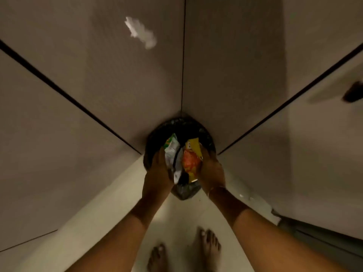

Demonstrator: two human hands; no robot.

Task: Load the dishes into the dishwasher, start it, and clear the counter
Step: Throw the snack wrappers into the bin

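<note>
A round black bin (157, 134) lined with a dark plastic bag stands on the floor in a corner between two walls. My left hand (158, 171) grips a crumpled green and white wrapper (171, 148) over the bin's mouth. My right hand (211, 169) grips a yellow and orange snack packet (192, 160) right beside it. Both wrappers are pressed together between my hands, above the bin's opening. The bin's inside is mostly hidden by the wrappers and my hands.
Glossy grey wall tiles (98, 85) close in on the left and behind the bin. A pale door or panel with a dark handle (353, 92) stands at the right. My bare feet (208, 246) stand on the light floor (98, 222) below.
</note>
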